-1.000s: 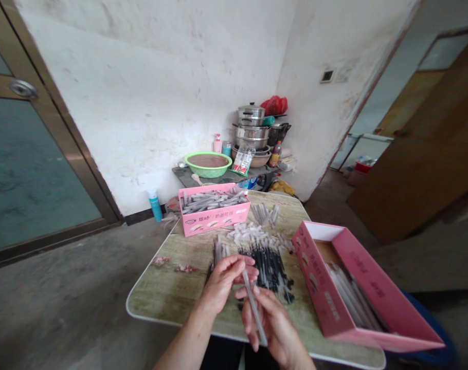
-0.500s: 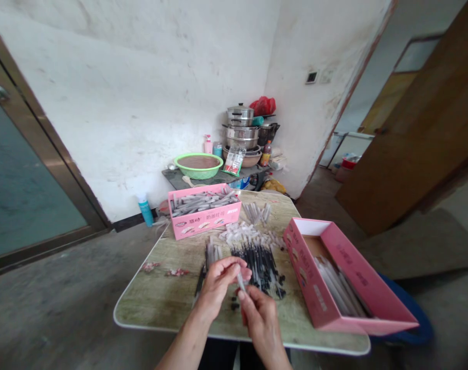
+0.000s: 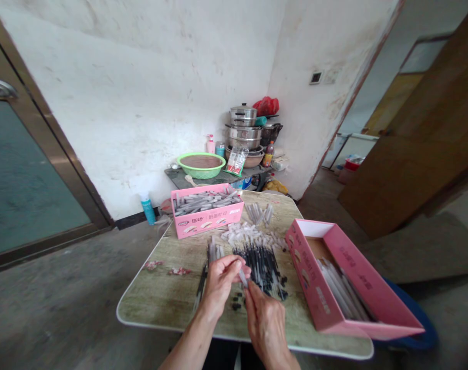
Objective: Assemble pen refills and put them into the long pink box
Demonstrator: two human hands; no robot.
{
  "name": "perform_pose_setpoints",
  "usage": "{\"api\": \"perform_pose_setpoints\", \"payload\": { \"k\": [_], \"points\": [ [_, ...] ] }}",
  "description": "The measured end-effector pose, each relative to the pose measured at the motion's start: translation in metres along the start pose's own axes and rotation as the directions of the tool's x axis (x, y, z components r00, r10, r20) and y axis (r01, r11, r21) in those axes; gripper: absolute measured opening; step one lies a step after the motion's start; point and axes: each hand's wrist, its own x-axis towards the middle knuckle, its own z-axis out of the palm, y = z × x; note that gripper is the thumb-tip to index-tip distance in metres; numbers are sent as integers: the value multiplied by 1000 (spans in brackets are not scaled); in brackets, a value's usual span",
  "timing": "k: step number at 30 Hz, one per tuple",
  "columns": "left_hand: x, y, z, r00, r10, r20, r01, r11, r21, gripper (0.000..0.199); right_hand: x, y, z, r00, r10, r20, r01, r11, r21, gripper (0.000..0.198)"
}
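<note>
while two pink boxes (image 3: 209, 220) rest on one table (image 3: 157, 298); left fingers (image 3: 233, 267), right fingers (image 3: 254, 294): clamped on one translucent tube (image 3: 243, 278)

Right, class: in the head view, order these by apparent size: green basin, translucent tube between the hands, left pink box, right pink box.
1. Right pink box
2. Left pink box
3. Green basin
4. Translucent tube, partly hidden

The first looks nearer; true sizes are unsure.

Chinese lettering (image 3: 217, 215) on pink boxes (image 3: 313, 282) — too small to read.

Both forearms (image 3: 195, 331) are bare; the trousers (image 3: 223, 354) dark.
</note>
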Motion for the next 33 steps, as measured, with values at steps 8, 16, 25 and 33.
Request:
{"api": "perform_pose_setpoints", "payload": {
  "k": [8,16,25,33],
  "points": [
    [-1,12,-2,973,-84,216,115,984,-137,25,0,-15,-2,852,170,496,-509,496,704,47],
    [0,7,8,999,0,51,0,1000,2,32,2,-3,-2,999,-46,15,47,992,-118,37],
    [2,9,14,982,-46,184,63,994,-91,28,8,-12,-11,902,192,387,-394,733,555,53],
    [22,13,-8,990,80,-120,-84,996,-28,37,-12,-4,-7,993,-9,121,-5,993,115,33]
  ]
}}
